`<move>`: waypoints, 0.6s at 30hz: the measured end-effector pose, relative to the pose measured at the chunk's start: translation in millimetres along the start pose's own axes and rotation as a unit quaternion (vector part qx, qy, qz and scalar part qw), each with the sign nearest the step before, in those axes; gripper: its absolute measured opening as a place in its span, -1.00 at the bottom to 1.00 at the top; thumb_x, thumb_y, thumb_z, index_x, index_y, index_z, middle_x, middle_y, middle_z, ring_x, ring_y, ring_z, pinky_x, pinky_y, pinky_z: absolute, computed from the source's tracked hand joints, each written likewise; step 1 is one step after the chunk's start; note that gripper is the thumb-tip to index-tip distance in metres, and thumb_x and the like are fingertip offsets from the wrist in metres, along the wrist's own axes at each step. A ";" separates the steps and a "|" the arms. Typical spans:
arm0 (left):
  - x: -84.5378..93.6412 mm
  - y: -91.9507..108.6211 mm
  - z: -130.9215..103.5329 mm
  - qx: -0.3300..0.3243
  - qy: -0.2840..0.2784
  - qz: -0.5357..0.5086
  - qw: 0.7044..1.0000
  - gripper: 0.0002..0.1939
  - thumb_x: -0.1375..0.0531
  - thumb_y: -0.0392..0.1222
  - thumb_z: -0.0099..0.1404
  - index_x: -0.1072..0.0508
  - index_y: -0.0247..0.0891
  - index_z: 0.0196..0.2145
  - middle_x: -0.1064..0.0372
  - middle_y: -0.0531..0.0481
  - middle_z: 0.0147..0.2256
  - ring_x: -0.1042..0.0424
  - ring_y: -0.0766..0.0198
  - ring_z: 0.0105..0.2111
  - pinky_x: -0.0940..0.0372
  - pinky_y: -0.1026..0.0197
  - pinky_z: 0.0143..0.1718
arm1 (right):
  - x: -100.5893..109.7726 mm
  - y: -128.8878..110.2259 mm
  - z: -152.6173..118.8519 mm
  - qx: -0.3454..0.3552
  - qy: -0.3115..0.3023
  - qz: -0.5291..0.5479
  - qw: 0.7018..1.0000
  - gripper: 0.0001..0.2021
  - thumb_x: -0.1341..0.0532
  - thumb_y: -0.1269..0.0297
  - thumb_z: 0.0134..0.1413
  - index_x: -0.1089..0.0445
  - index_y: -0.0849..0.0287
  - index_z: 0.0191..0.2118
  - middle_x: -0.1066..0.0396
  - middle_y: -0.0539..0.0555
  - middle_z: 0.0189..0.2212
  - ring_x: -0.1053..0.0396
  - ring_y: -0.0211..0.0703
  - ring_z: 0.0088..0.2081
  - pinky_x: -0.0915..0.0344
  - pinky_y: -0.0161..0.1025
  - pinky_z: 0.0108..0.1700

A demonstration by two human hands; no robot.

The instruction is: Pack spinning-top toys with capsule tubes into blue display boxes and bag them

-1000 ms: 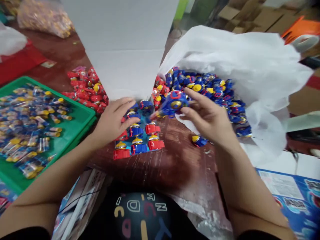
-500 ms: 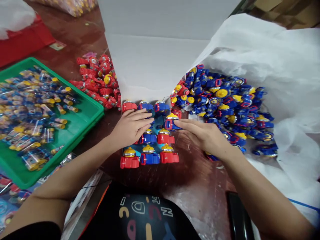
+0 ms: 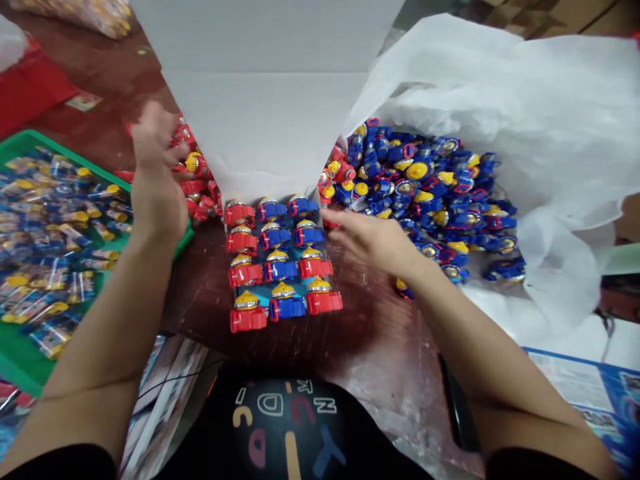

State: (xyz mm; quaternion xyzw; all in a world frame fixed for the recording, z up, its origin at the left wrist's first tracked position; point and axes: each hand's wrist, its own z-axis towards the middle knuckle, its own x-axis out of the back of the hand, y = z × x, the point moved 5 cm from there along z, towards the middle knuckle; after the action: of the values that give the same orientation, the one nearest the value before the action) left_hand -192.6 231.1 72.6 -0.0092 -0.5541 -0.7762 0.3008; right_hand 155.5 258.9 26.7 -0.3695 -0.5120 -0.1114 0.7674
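Observation:
Red and blue toys with yellow tops (image 3: 281,267) stand in rows of three inside a box with a tall white lid (image 3: 270,127). My left hand (image 3: 159,173), blurred, is raised over the pile of red toys (image 3: 203,193) left of the box, fingers apart and nothing seen in them. Just right of the box, my right hand (image 3: 373,241) hovers with its fingers spread, holding nothing, near a few red toys (image 3: 337,175). A large heap of blue toys (image 3: 440,193) lies beyond it to the right.
At the left, a green tray (image 3: 30,363) holds several small tubes with yellow caps. White plastic sheeting (image 3: 565,133) spreads behind and beside the blue heap. A black object (image 3: 457,407) lies near the front edge, right of my body.
My left hand has left the box and moved up and left to the red pile. My right hand has let go of a blue toy, now in the right column. The view has shifted.

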 end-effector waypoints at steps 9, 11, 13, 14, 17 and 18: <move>26.7 31.0 -93.2 0.053 -0.491 0.242 0.835 -0.47 -0.30 0.39 0.25 -0.57 -0.17 -0.44 -0.44 0.02 -0.44 -0.37 0.21 -0.42 -0.20 0.20 -0.35 | 27.8 -34.9 -63.4 -0.116 -0.209 0.373 0.897 -0.54 -0.24 -0.20 0.31 -0.58 0.14 -0.13 -0.63 0.08 -0.26 -0.56 -0.14 -0.28 -0.48 -0.24 -0.28; 31.9 44.9 -100.0 0.037 -0.451 0.205 0.868 -0.59 -0.31 0.25 0.31 -0.53 -0.17 -0.37 -0.42 0.02 -0.38 -0.37 0.23 -0.38 -0.22 0.21 -0.32 | 27.4 -42.7 -61.4 -0.082 -0.183 0.365 0.909 -0.65 -0.35 -0.07 0.24 -0.53 0.13 -0.13 -0.60 0.03 -0.26 -0.52 -0.18 -0.26 -0.45 -0.24 -0.23; 35.5 60.2 -94.3 -0.067 -0.326 0.236 0.913 -0.65 -0.30 0.15 0.35 -0.46 -0.20 -0.33 -0.42 -0.01 -0.28 -0.36 0.19 -0.27 -0.24 0.15 -0.14 | 25.6 -38.8 -53.0 -0.068 -0.087 0.305 0.946 -0.70 -0.36 -0.03 0.23 -0.47 0.12 -0.18 -0.55 0.01 -0.30 -0.45 -0.19 -0.30 -0.39 -0.23 -0.24; 35.3 65.0 -93.8 -0.125 -0.273 0.271 0.915 -0.66 -0.30 0.12 0.37 -0.45 -0.22 -0.31 -0.43 -0.05 -0.23 -0.34 0.15 -0.20 -0.22 0.09 -0.04 | 22.5 -35.0 -49.3 -0.067 -0.042 0.254 0.964 -0.72 -0.35 -0.01 0.23 -0.45 0.11 -0.20 -0.52 0.01 -0.33 -0.42 -0.18 -0.32 -0.34 -0.22 -0.27; 26.5 56.9 -106.9 -0.208 -0.227 0.362 0.880 -0.68 -0.29 0.08 0.40 -0.44 -0.25 -0.30 -0.43 -0.14 -0.14 -0.27 0.07 -0.10 -0.14 -0.03 0.07 | 3.3 -26.1 -45.1 -0.073 0.017 0.083 0.994 -0.81 -0.34 0.12 0.24 -0.42 0.12 -0.21 -0.50 0.02 -0.34 -0.39 -0.15 -0.33 -0.17 -0.22 -0.31; 23.6 48.9 -114.0 -0.203 -0.232 0.371 0.876 -0.69 -0.30 0.06 0.40 -0.44 -0.25 -0.30 -0.43 -0.14 -0.16 -0.27 0.06 -0.11 -0.15 -0.02 0.05 | -3.7 -24.7 -45.9 -0.076 0.020 0.042 0.996 -0.83 -0.33 0.15 0.24 -0.42 0.12 -0.21 -0.51 0.03 -0.33 -0.40 -0.12 -0.31 -0.12 -0.22 -0.32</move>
State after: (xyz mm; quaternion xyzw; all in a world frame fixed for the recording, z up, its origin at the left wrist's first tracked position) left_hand -152.3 111.5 78.6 -0.4551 -0.3943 -0.6782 0.4213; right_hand 172.5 209.5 25.3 -0.4459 -0.4704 -0.1252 0.7512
